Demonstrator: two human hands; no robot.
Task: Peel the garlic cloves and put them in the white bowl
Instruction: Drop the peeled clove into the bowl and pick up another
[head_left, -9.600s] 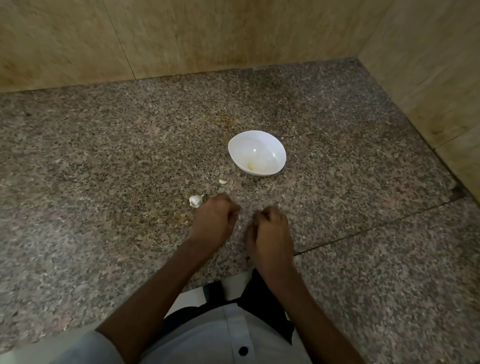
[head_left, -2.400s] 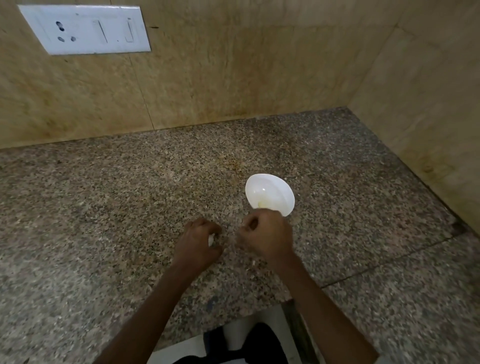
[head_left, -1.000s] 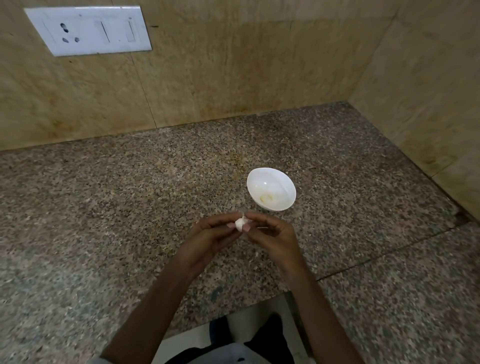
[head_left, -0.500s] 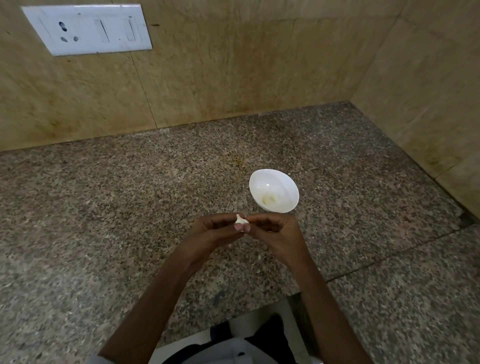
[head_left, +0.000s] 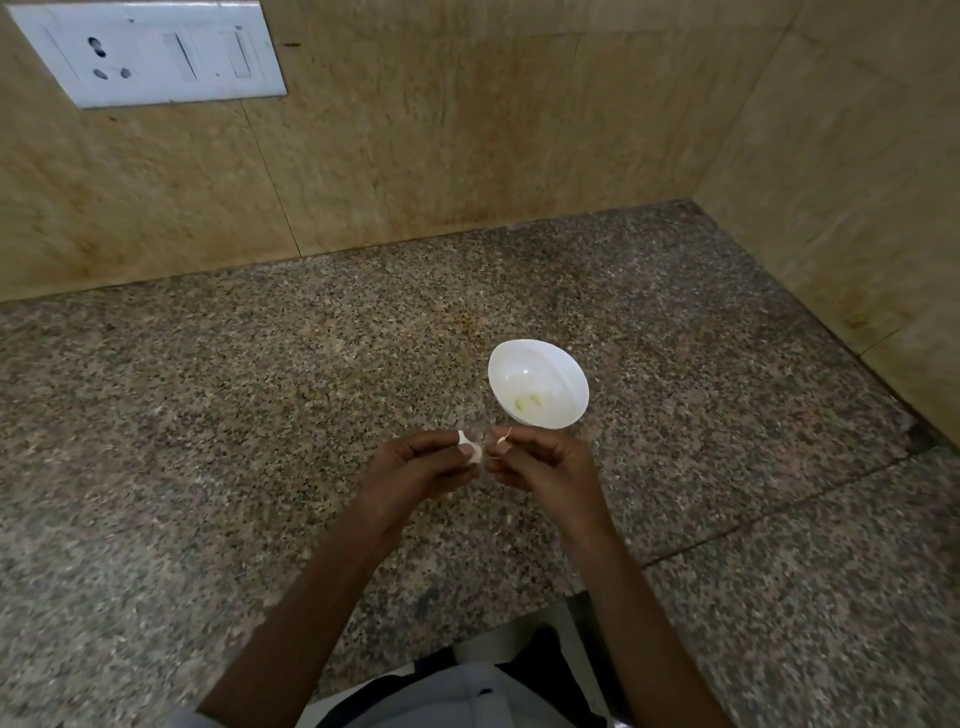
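While both hands hang just above the speckled granite bench (head_left: 208, 415), I see the left hand (head_left: 415, 467) pinching a white garlic clove (head_left: 471, 451) between thumb and fingertips, so that grip is clenched on the clove; the right hand (head_left: 540, 462), just beside it with the fingertips not quite meeting, has its grip pinched on a thin curl of papery skin (head_left: 503, 439); a small gap shows between that skin and the clove; the white bowl (head_left: 563, 371) stands upright on the bench just beyond the right hand, with two small pale yellowish peeled cloves (head_left: 529, 402) lying in its bottom; tan wall tiles (head_left: 467, 130) close off the bench at the back and on the right; a white switch plate (head_left: 150, 52) sits on the back wall at upper left; a light shirt (head_left: 457, 696) shows at the lower edge of my view.
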